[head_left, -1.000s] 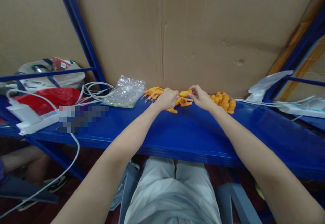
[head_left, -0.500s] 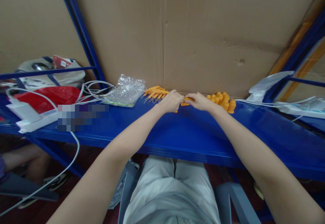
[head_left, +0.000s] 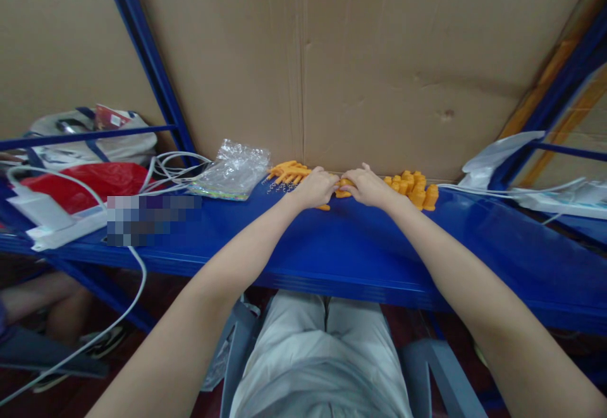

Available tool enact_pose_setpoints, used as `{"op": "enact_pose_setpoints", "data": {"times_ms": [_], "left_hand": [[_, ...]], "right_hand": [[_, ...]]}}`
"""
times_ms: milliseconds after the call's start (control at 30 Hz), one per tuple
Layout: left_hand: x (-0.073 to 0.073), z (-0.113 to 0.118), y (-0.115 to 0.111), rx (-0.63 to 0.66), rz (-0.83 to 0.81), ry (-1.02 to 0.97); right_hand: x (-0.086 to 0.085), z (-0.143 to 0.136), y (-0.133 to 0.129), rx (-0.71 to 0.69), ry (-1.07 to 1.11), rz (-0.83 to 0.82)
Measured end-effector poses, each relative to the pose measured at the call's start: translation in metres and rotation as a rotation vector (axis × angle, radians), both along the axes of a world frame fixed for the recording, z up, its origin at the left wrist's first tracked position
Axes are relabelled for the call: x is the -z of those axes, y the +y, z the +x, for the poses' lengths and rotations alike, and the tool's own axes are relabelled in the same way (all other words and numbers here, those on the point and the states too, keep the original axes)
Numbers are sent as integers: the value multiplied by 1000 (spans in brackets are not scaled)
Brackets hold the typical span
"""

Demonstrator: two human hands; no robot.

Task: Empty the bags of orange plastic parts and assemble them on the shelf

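Observation:
My left hand [head_left: 318, 189] and my right hand [head_left: 366, 186] meet over the back of the blue table, fingers closed round an orange plastic piece [head_left: 343, 193] between them. My right index finger is raised a little. The far side of the piece is hidden by my fingers. Another slim orange piece [head_left: 324, 207] shows just below my left hand. Left of my hands lies a pile of long orange parts [head_left: 288, 170], with small dark metal bits [head_left: 279, 186] in front of it. To the right stand several chunky orange pieces [head_left: 413, 188] in a cluster.
A clear plastic bag [head_left: 234, 168] lies left of the parts. White cables and a power strip [head_left: 71, 225] sit farther left, near a red bag [head_left: 90, 181]. A cardboard sheet [head_left: 379, 70] walls off the back of the blue table [head_left: 341, 247]. Another person's leg shows lower left.
My right hand has shifted slightly left and its index finger has lifted. Both hands stay at the orange piece. The view has moved slightly.

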State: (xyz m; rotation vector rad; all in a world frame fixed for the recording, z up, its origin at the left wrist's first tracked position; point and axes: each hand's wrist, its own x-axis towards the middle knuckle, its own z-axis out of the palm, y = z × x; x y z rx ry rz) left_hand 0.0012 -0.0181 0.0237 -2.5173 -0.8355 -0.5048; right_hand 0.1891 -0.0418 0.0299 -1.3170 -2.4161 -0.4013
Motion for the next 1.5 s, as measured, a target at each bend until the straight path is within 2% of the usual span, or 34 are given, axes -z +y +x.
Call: {"op": "enact_pose_setpoints", "data": {"times_ms": [133,267,533,1000,1333,1433,1500], "left_hand": [[4,5,-2,96,118,65],[6,15,-10,137,162,122],[6,18,-16,112,119,98],[5,17,-16,90,64,39],[3,15,-9,83,-151,-43],[1,13,-4,110,-289,-113],[0,12,-1,123,-446,-183]], "right_hand": [[-5,3,-5,25,63,-164],[-8,5,-9,112,-56,-266],[-8,-6,-19,343,-231,-137],[-10,-10,-24,400,-279,-52],[-10,-13,-26,398,-315,-33],[-10,-13,-26,384,-313,-12],[-9,-13,-26,375,-318,11]]}}
